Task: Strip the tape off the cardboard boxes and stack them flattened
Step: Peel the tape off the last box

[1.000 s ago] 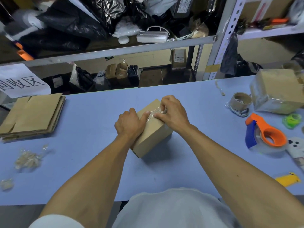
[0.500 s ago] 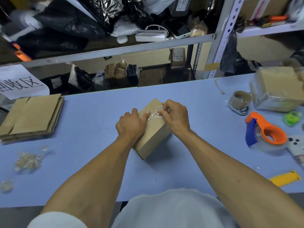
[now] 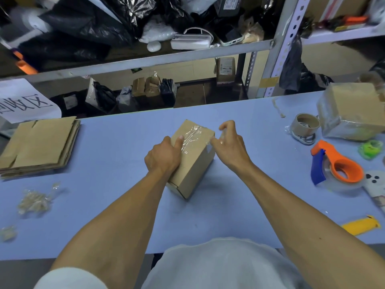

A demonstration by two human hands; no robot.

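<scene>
A small brown cardboard box point(image 3: 194, 165) lies at an angle in the middle of the blue table point(image 3: 116, 184). Wrinkled clear tape point(image 3: 192, 135) runs across its top, partly lifted. My left hand point(image 3: 162, 157) grips the box's left side, thumb pressed on the top by the tape. My right hand point(image 3: 229, 144) is just off the box's right edge, and its thumb and fingertips pinch the loose end of the tape. A stack of flattened cardboard point(image 3: 39, 142) lies at the far left of the table.
Balled tape scraps point(image 3: 34, 202) lie front left. On the right stand a taped box point(image 3: 354, 111), a brown tape roll point(image 3: 307, 124), an orange and blue tape dispenser point(image 3: 337, 167), a green item point(image 3: 370, 149) and a yellow cutter point(image 3: 361, 225). Cluttered metal shelves rise behind the table.
My right hand has come off the box top and moved right past its edge, drawing the tape end with it. The left hand stays on the box.
</scene>
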